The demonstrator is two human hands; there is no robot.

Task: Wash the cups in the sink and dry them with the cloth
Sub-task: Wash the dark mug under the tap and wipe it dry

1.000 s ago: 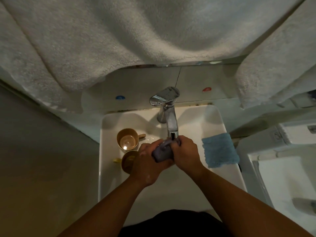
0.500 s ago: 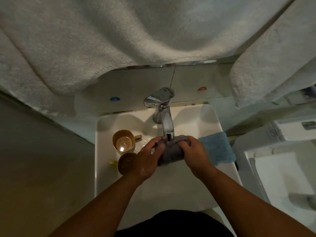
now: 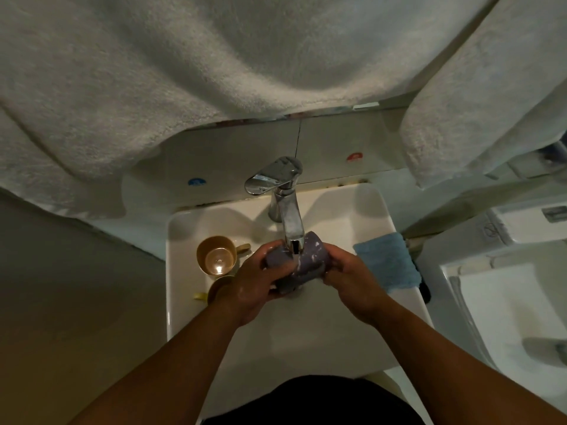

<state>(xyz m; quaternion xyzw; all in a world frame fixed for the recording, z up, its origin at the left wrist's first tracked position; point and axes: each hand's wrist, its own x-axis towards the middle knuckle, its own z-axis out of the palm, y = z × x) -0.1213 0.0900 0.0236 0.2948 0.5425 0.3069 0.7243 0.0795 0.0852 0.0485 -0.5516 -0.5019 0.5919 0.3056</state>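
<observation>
held item: dark grey-purple speckled cup or cloth-like object [image 3: 302,261], gripped between both hands right under the spout of the chrome single-lever tap [image 3: 283,204]; material hard to make out, so cup or wad cannot be told for sure.
left hand: left hand [image 3: 256,285] curled round the near-left end of the grey item, fingers wrapped over its top.
right hand: right hand [image 3: 348,279] curled on the right end, thumb and fingers pinching its edge.
long axis: the item lies roughly left-right, tilted slightly, far end up toward the tap; one hand at each end.
water: a thin stream seems to fall from the spout onto the item; faint, not certain.
other cups: gold-brown plastic cup with handle [image 3: 216,254] stands upright, mouth up, at the left of the white rectangular sink [image 3: 362,210]; a second gold-brown cup [image 3: 221,286] sits just nearer, largely hidden behind the left wrist.
nearer hand: the left hand is judged nearer to both gold cups, just beside them.
drying cloth: blue folded microfibre cloth [image 3: 387,261] lies on the right sink rim, just beside the right hand; the right hand is nearer to it.
hidden: sink drain and the underside of the held item are covered by the hands; second cup's handle barely shows.
above: grey-white hanging towels [image 3: 214,72] fill the upper part of the view.
</observation>
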